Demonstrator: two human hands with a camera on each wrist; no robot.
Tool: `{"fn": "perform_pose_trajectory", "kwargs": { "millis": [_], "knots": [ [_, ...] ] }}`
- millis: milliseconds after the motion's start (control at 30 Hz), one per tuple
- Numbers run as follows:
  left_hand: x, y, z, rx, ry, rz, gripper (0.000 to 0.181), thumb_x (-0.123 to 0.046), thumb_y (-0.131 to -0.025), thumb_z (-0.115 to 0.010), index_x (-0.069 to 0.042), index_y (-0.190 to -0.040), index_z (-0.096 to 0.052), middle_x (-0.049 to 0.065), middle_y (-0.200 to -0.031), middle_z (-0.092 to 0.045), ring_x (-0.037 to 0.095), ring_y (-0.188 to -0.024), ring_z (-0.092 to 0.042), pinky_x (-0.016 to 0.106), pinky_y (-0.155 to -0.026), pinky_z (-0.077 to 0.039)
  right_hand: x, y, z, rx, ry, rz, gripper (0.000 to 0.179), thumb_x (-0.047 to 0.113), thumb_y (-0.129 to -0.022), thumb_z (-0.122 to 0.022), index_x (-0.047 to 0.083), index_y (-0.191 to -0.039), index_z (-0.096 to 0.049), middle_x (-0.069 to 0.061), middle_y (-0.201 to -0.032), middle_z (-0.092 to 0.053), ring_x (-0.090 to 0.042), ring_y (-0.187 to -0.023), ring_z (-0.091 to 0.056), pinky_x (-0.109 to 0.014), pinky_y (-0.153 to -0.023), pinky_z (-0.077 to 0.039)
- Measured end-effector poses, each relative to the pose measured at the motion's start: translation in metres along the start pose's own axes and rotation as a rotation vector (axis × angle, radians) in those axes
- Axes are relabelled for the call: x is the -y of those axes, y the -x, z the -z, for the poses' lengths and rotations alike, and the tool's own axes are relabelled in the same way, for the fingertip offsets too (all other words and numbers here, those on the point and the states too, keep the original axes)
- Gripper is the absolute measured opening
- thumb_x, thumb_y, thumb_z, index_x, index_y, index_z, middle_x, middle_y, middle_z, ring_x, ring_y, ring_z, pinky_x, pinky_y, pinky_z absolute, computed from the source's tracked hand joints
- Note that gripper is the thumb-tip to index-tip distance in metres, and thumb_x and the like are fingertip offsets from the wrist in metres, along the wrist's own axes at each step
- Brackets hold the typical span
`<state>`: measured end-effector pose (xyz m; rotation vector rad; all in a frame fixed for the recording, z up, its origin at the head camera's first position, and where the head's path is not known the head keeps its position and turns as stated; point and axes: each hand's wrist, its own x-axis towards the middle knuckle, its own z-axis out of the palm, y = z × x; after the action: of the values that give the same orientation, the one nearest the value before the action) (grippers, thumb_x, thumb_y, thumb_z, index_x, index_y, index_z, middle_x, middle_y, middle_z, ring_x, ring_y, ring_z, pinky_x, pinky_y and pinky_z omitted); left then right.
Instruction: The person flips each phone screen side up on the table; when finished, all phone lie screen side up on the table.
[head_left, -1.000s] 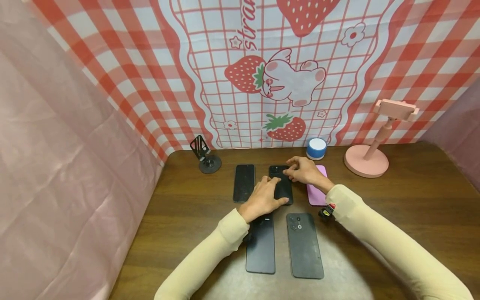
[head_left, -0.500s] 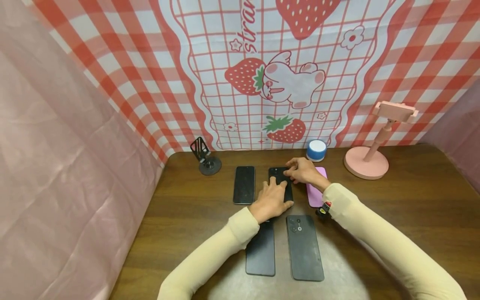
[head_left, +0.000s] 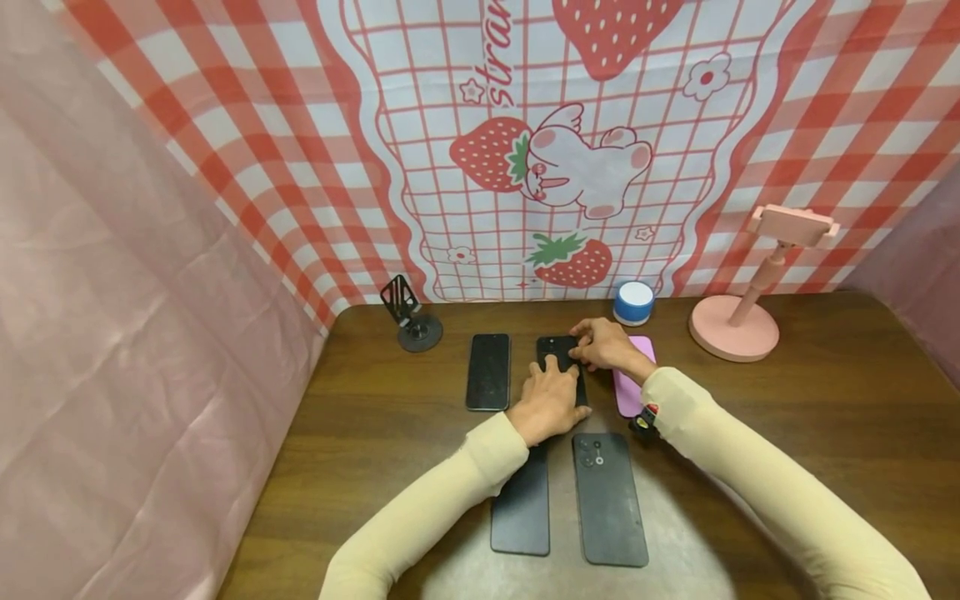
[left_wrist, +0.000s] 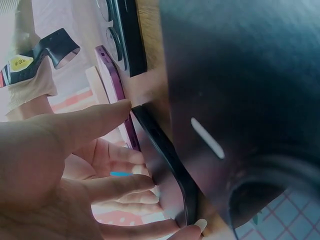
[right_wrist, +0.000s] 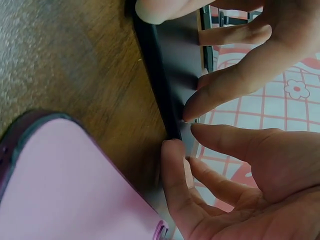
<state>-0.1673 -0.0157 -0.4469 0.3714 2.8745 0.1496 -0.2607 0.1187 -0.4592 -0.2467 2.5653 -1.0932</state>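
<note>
A black phone (head_left: 553,342) lies back up on the wooden table, half covered by both hands. My left hand (head_left: 549,402) is spread over it, with the thumb at its lower right edge and a finger reaching the opposite edge. The right hand (head_left: 606,345) pinches the phone's upper right corner. In the right wrist view, the right thumb presses on the phone's back (right_wrist: 180,55) while the index fingertip (right_wrist: 172,149) sits against its side. A thin dark rim (left_wrist: 162,145) runs round the phone in the left wrist view.
A dark-screened phone (head_left: 489,372) lies to the left, a pink phone (head_left: 628,397) to the right. Two larger grey phones, left (head_left: 521,508) and right (head_left: 611,500), lie in front. Behind stand a black stand (head_left: 418,331), a blue-and-white round container (head_left: 633,303) and a pink phone holder (head_left: 733,327).
My left hand has shifted right and spread further across the black phone. The right hand stays at the phone's upper right corner. The other phones have not moved.
</note>
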Motion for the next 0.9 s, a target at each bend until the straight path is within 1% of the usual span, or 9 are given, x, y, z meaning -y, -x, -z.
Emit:
{"fn": "perform_pose_trajectory", "kwargs": {
  "millis": [200,533,667,800,900],
  "knots": [
    [-0.0006,-0.0006,-0.002,-0.011,-0.011,-0.004,0.074,-0.053,-0.088,-0.08,-0.019,-0.149,-0.057,0.017,-0.145,-0.051,0.036,-0.12,-0.056,0.04,-0.09,-0.059,-0.0038,-0.001,-0.0016,-0.008,-0.012,0.008,0.044,0.006,-0.093,-0.075,-0.008,-0.132,-0.062,-0.018,-0.095,-0.075,-0.014,-0.069,-0.067,-0.027,-0.059,-0.059],
    [0.0013,-0.0019,0.0011,-0.034,0.01,-0.046,0.069,-0.047,-0.088,-0.082,-0.013,-0.145,-0.061,0.023,-0.145,-0.053,0.041,-0.121,-0.057,0.039,-0.09,-0.06,-0.0024,0.0016,-0.0012,-0.011,-0.018,0.006,0.044,0.007,-0.094,-0.074,-0.007,-0.134,-0.061,-0.022,-0.103,-0.074,-0.019,-0.077,-0.07,-0.029,-0.063,-0.061],
    [0.0013,-0.0019,0.0012,-0.027,0.022,-0.038,0.068,-0.046,-0.088,-0.082,-0.014,-0.145,-0.061,0.022,-0.145,-0.053,0.042,-0.122,-0.056,0.039,-0.091,-0.06,-0.0017,0.0014,-0.0013,-0.008,-0.013,0.01,0.045,0.007,-0.094,-0.074,-0.008,-0.135,-0.061,-0.023,-0.104,-0.074,-0.02,-0.078,-0.071,-0.03,-0.064,-0.061],
    [0.0009,-0.0017,0.0002,-0.023,0.007,-0.037,0.068,-0.046,-0.089,-0.081,-0.014,-0.146,-0.06,0.023,-0.146,-0.053,0.042,-0.123,-0.056,0.039,-0.093,-0.059,-0.0014,0.0003,-0.0017,-0.006,-0.012,0.003,0.045,0.008,-0.094,-0.074,-0.007,-0.134,-0.061,-0.022,-0.103,-0.073,-0.019,-0.078,-0.072,-0.03,-0.064,-0.062],
    [0.0009,-0.0023,-0.0016,-0.027,-0.029,-0.049,0.068,-0.048,-0.09,-0.079,-0.014,-0.146,-0.059,0.023,-0.145,-0.054,0.042,-0.123,-0.057,0.038,-0.095,-0.058,-0.0015,0.0002,-0.0019,-0.008,-0.014,-0.003,0.045,0.007,-0.093,-0.075,-0.007,-0.133,-0.061,-0.022,-0.103,-0.073,-0.018,-0.075,-0.071,-0.03,-0.064,-0.062]
  ]
}}
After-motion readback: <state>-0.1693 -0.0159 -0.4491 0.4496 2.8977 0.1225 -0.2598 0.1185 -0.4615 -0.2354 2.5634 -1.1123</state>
